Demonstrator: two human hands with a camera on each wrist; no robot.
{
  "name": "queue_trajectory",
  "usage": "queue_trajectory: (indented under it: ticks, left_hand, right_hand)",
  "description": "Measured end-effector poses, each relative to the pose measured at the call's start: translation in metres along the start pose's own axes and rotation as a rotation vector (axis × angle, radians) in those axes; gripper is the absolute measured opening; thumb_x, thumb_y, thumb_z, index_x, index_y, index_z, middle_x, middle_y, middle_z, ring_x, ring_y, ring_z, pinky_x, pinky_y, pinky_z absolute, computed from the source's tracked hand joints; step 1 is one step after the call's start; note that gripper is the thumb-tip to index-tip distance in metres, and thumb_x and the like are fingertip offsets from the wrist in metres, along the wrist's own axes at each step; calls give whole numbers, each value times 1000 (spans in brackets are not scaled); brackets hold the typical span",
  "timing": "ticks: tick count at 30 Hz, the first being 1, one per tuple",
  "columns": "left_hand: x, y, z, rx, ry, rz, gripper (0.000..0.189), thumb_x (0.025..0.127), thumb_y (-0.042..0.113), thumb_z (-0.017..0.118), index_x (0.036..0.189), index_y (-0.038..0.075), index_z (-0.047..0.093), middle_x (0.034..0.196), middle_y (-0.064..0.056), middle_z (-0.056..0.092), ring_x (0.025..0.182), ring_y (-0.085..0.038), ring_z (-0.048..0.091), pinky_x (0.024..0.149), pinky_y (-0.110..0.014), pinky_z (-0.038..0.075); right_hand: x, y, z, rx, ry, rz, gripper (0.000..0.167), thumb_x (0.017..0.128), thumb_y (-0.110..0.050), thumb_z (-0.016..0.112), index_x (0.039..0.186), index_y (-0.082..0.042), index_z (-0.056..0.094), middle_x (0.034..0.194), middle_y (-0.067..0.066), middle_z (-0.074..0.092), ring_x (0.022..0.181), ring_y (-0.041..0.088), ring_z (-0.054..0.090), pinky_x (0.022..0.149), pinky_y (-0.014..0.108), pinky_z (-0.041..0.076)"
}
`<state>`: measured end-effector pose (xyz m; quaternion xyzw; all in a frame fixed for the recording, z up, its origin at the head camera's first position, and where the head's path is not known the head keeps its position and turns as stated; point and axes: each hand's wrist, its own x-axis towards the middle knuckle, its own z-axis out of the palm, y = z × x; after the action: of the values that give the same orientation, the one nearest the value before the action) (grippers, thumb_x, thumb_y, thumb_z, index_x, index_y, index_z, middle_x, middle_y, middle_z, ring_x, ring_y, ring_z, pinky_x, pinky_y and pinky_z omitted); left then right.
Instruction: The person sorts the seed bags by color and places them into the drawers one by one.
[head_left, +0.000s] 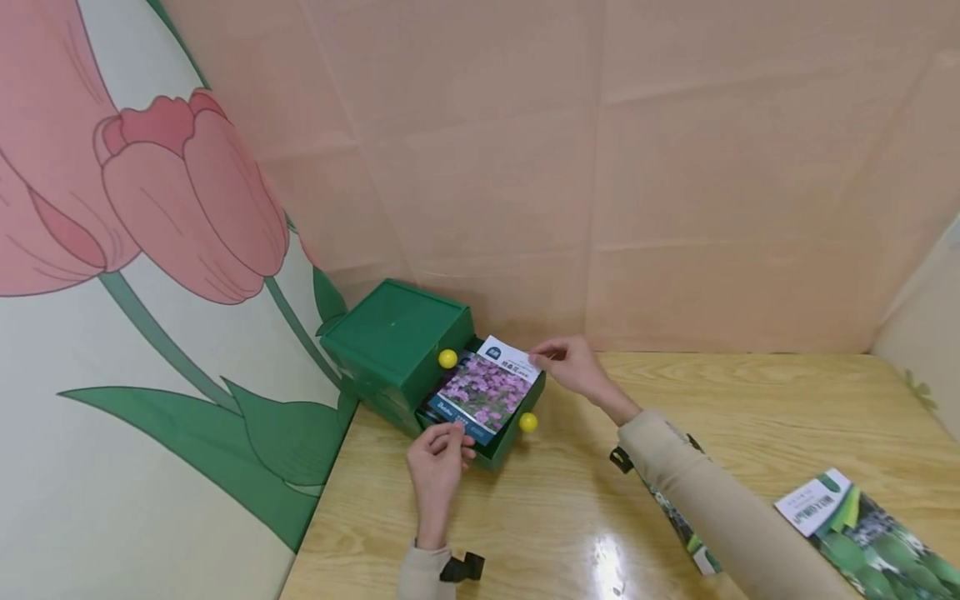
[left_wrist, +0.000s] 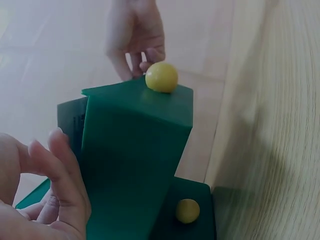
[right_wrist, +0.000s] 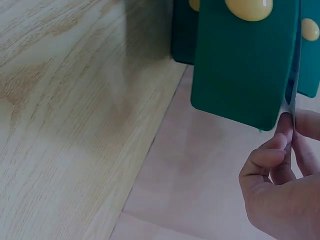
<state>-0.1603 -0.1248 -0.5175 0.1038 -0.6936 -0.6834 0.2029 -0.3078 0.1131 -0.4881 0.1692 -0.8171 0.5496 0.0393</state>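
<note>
A seed packet (head_left: 487, 387) with purple flowers lies tilted over the pulled-out drawer (head_left: 510, 429) of a small green drawer box (head_left: 397, 333). My right hand (head_left: 573, 367) pinches the packet's far white end between thumb and fingers; the right wrist view shows its thin edge between the fingertips (right_wrist: 286, 120). At the near edge, my left hand (head_left: 438, 467) holds the packet with its thumb and curled fingers; the exact contact is partly hidden. Beneath this packet, darker packets (head_left: 431, 412) show inside the drawer.
Yellow round knobs (head_left: 528, 422) stick out from the drawer fronts. On the wooden table (head_left: 555, 517), a packet with green round fruit (head_left: 877, 533) lies at the right. Another packet (head_left: 678, 521) is partly under my right sleeve. A tulip-painted wall (head_left: 187, 192) borders the left.
</note>
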Motion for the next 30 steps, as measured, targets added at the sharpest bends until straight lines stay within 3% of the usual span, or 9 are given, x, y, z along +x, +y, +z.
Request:
queue_trajectory:
  ticks: [3, 9, 14, 19, 23, 30]
  left_hand:
    - [1, 0, 0, -2, 1, 2, 17, 100, 10, 75, 94, -5, 77, 75, -20, 77, 52, -13, 69, 47, -25, 56]
    - [3, -1, -1, 17, 2, 4, 17, 100, 12, 76, 94, -4, 78, 74, -20, 76, 51, -13, 68, 46, -29, 58]
    - [4, -2, -2, 43, 14, 15, 20, 100, 13, 76, 89, -4, 78, 68, -20, 74, 48, -16, 66, 46, -30, 57]
    - [5, -3, -3, 68, 16, 41, 23, 99, 14, 77, 83, -1, 77, 62, -15, 71, 48, -28, 67, 46, -28, 56]
    - [6, -6, -4, 155, -4, 115, 23, 99, 13, 77, 77, 6, 76, 58, -6, 68, 48, -30, 66, 45, -28, 55]
    - [7, -8, -4, 374, 16, 283, 25, 96, 11, 80, 72, 17, 74, 54, 9, 62, 43, -3, 53, 51, -24, 52]
  right_hand:
    - [2, 2, 3, -33, 3, -30, 13, 95, -11, 79, 103, -2, 83, 95, 14, 81, 74, 21, 67, 61, 23, 52]
    - [4, 6, 7, -111, -9, -108, 8, 96, -7, 78, 101, -2, 83, 92, 12, 80, 77, 22, 65, 65, 22, 50]
    - [5, 7, 11, -163, -5, -132, 6, 96, -9, 79, 97, -5, 84, 86, 7, 78, 69, 20, 58, 57, 24, 44]
    - [6, 7, 16, -199, 9, -122, 5, 95, -11, 81, 93, -8, 84, 82, 2, 75, 65, 16, 55, 52, 24, 42]
    - [6, 6, 19, -215, 20, -125, 5, 94, -11, 81, 91, -8, 84, 80, 2, 74, 64, 16, 54, 50, 24, 42]
    - [6, 9, 23, -264, 31, -127, 5, 92, -13, 83, 89, -9, 83, 78, 0, 72, 62, 13, 53, 48, 23, 39]
